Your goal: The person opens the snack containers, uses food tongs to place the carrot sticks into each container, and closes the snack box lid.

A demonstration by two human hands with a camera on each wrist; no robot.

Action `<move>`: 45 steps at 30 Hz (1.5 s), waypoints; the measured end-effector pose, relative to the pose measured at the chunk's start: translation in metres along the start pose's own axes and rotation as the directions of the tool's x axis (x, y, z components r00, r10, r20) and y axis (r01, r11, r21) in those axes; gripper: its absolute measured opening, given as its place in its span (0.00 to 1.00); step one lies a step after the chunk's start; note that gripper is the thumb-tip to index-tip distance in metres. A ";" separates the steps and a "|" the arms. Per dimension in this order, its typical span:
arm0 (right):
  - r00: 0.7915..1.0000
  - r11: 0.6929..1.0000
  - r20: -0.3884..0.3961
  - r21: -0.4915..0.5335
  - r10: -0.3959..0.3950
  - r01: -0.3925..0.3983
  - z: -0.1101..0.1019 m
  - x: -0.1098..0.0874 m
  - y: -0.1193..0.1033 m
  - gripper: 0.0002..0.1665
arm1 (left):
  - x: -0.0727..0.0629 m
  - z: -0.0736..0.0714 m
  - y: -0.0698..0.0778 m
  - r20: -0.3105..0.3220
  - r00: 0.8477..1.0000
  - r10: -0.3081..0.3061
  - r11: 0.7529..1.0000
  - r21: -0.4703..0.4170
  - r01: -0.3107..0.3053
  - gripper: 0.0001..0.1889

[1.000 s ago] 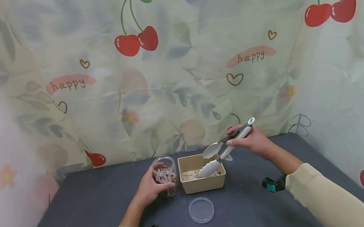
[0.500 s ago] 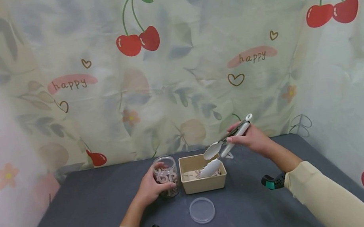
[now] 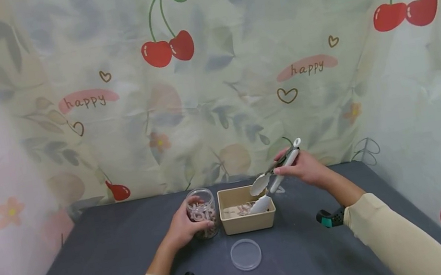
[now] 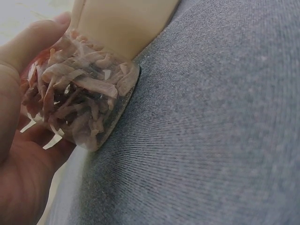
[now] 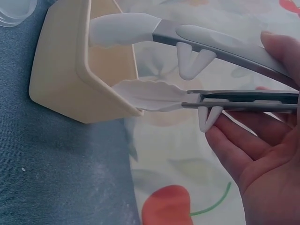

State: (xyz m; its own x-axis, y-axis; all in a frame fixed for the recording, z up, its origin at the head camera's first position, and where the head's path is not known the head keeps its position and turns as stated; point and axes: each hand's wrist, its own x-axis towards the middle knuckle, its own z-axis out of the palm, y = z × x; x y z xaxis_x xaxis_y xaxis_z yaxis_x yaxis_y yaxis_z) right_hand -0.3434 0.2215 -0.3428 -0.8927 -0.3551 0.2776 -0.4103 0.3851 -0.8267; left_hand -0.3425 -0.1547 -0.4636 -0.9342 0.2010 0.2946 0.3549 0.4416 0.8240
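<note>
My left hand [image 3: 184,224] grips a clear jar [image 3: 203,211] that stands on the table, thumb and fingers around its sides. Pale pinkish-brown dried strips [image 4: 79,84] fill much of the jar. With my right hand [image 3: 304,167] I hold kitchen tongs [image 3: 282,166] with white scalloped heads and grey-and-white handles. The two tong heads are spread apart, the lower one dipping into a beige rectangular box [image 3: 249,223], the other over its right side. Some similar strips [image 3: 243,209] lie on the box floor. Jar and box stand side by side.
A round clear lid [image 3: 246,255] lies on the dark table [image 3: 303,264] in front of the box. Behind the table hangs a patterned curtain [image 3: 216,109], which also lines both sides.
The tongs have shifted slightly right and tilted steeper, the lower head sinking further into the box. My left hand keeps its grip on the jar.
</note>
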 end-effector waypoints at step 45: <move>0.996 0.990 -0.087 -0.130 0.035 -0.047 0.022 0.001 0.024 0.19 | -0.002 0.000 0.001 -0.005 1.000 0.013 1.000 -0.023 -0.013 0.41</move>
State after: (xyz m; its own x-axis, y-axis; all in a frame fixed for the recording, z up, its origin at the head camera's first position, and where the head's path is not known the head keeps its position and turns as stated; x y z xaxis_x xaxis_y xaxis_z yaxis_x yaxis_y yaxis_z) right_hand -0.3500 0.2116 -0.3729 -0.9195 -0.2658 0.2898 -0.3891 0.5089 -0.7679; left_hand -0.3401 -0.1546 -0.4631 -0.9298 0.2021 0.3076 0.3660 0.4190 0.8309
